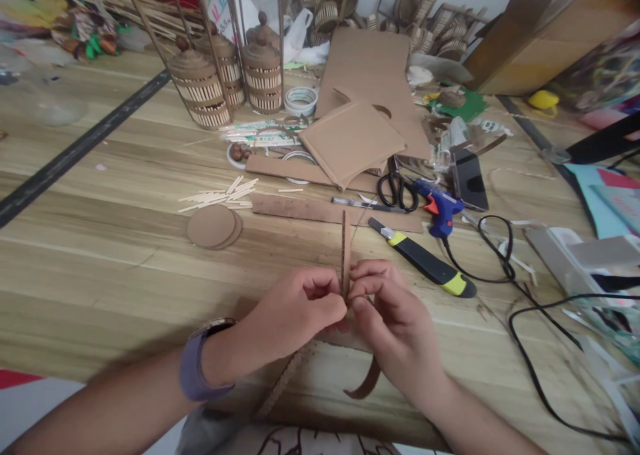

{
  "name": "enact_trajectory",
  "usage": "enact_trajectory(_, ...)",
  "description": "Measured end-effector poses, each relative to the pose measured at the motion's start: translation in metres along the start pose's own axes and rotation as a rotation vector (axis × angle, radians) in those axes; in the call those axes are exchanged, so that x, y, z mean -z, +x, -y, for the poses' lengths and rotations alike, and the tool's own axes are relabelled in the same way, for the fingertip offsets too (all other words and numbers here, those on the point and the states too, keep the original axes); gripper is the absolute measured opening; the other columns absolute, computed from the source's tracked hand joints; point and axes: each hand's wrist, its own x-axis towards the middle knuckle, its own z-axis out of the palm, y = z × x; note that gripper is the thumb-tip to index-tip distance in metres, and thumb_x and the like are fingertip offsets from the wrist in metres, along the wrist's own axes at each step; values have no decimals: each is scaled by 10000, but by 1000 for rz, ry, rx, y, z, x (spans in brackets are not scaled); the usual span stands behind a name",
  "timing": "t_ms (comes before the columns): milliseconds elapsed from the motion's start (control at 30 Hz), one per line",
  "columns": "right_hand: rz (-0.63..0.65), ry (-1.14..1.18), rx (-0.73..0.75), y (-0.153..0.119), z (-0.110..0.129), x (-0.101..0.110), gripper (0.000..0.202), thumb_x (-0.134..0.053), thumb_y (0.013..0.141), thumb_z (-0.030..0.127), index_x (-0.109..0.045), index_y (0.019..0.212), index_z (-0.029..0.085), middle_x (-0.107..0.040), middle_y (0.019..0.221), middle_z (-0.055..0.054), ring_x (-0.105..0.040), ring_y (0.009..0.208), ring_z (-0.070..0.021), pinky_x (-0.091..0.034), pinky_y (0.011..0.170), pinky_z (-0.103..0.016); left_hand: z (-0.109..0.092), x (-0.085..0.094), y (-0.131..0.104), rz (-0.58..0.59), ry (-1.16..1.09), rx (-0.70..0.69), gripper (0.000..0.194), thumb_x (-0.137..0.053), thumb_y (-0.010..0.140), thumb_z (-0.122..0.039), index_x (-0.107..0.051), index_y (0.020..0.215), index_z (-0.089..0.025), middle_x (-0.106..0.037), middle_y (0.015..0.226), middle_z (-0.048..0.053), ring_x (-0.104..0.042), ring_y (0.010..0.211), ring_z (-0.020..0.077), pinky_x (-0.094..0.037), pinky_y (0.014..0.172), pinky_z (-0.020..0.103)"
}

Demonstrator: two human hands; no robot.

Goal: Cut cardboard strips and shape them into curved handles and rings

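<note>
Just in front of me, my left hand [305, 302] is closed, its thumb and fingers pinching the lower part of a narrow cardboard strip [346, 245] seen edge-on. Pressed against the strip's other side are the fingertips of my right hand [397, 318], also closed. A thin curled brown strip [369, 383] hangs below my right hand; its upper end is hidden by the fingers. Under my left wrist, another cardboard piece with a ridged edge [285, 378] slants toward my lap. A yellow-and-black utility knife [423, 258] lies beyond my right hand.
Cardboard discs [211, 227] and small wooden sticks [223, 195] lie at left. Black-handled scissors [399, 192], a blue glue gun [441, 205] and its black cord [520, 335] are at right. Stick-and-cardboard lanterns [197, 85], cardboard sheets [355, 138] and a box [545, 42] stand behind.
</note>
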Motion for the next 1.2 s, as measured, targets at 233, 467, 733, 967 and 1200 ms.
enact_trajectory(233,184,380,-467,7,-3,3,191,-598,818,292,-578,640,224,-595,808,-29,-583,853,-195,-484,789,-334,3,3,3,27,37,29,105,-487,704,-210,-486,602,-187,-605,596,-26,-526,601,120,-378,569,245)
enact_trajectory(467,167,310,-406,6,-4,6,178,-600,846,297,-605,681,230,-608,843,-26,-594,842,-191,-487,792,-340,3,4,2,36,42,47,115,-497,762,-223,-478,653,-189,-603,618,-34,-526,617,114,-387,588,242)
enact_trajectory(733,18,-121,58,0,-4,5,108,-589,864,150,-637,829,239,-610,892,-23,-611,873,-150,-507,748,-277,3,2,0,-43,333,-13,149,-482,827,-233,-534,696,-186,-520,612,-47,-468,577,106,-293,516,244)
enact_trajectory(967,25,-218,125,-2,-1,0,109,-561,884,139,-608,838,226,-605,888,-38,-612,858,-157,-523,722,-291,7,-2,-4,-142,488,-125,233,-471,817,-207,-398,596,-186,-392,553,-61,-366,537,90,-236,496,250)
enact_trajectory(1200,52,-27,-25,1,0,-1,138,-561,874,160,-625,775,232,-615,843,-41,-619,841,-179,-528,709,-315,6,-2,-4,-164,531,-147,267,-475,800,-209,-336,572,-188,-331,536,-58,-327,532,93,-213,498,261)
